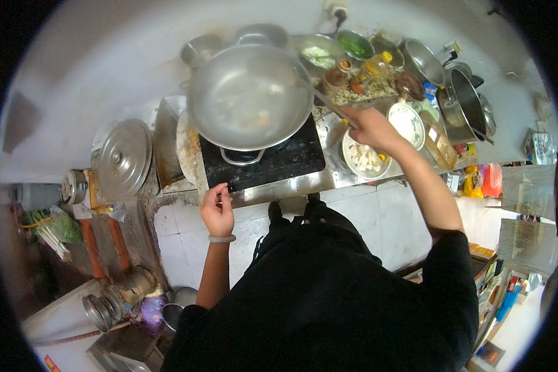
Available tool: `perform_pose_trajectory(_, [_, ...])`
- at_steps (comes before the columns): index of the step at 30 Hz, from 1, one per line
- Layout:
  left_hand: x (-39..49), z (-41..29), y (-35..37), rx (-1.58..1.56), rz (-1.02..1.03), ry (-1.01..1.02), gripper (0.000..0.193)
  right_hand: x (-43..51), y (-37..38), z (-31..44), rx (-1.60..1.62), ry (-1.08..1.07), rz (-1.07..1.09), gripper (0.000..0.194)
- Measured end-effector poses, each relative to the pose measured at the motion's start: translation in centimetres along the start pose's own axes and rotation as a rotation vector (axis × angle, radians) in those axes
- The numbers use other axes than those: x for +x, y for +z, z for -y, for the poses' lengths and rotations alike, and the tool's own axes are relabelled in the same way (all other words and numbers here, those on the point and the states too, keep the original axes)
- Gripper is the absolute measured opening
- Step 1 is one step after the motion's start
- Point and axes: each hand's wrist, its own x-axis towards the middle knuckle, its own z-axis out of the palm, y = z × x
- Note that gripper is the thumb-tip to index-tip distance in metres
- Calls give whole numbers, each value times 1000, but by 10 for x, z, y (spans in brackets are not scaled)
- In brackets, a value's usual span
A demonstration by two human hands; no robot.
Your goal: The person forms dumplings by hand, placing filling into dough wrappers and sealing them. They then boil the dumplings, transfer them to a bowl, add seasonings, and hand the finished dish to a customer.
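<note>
A large metal wok [249,95] sits on a black induction cooktop [283,162]; its loop handle points towards me. My right hand [369,128] is closed around the metal handle of a utensil [335,109] that reaches to the wok's right rim; its far end cannot be made out. Below that hand stands a bowl [366,160] with pale cut pieces in it. Another patterned white bowl [406,125] is just right of the hand. My left hand [217,209], with a bangle on the wrist, is at the cooktop's front edge, fingers loosely curled and holding nothing.
Behind the bowls stand an oil bottle [375,67], a brown jar [338,74], a bowl of chopped greens [353,45] and a bowl of pale food [321,51]. A deep pot [460,109] is farther right. A large metal lid [124,158] leans at the left.
</note>
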Motion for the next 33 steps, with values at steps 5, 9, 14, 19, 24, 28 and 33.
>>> perform_pose_trajectory(5, [-9, 3, -7, 0, -52, -35, 12, -3, -29, 0, 280, 151, 258, 55])
perform_pose_trajectory(9, [-9, -1, -7, 13, -29, -30, 12, 0, -38, 2, 665, 195, 508, 44])
perform_pose_trajectory(14, [-10, 0, -7, 1, -29, -20, 12, 2, -5, 7, 1191, 382, 655, 48])
perform_pose_trajectory(19, [-10, 0, -7, 12, -17, -21, 12, -30, 24, 24, 1372, 429, 504, 49])
perform_pose_trajectory(24, [-8, 2, 5, 7, 62, 7, 12, -70, 45, 28, 1622, 405, 291, 42])
perform_pose_trajectory(28, [-9, -12, 29, -33, 190, 29, 12, -129, 38, 30, 1744, 481, 88, 39])
perform_pose_trajectory(33, [-18, -26, 93, -30, 632, 6, 13, -212, 16, 24, 1552, 605, -134, 47])
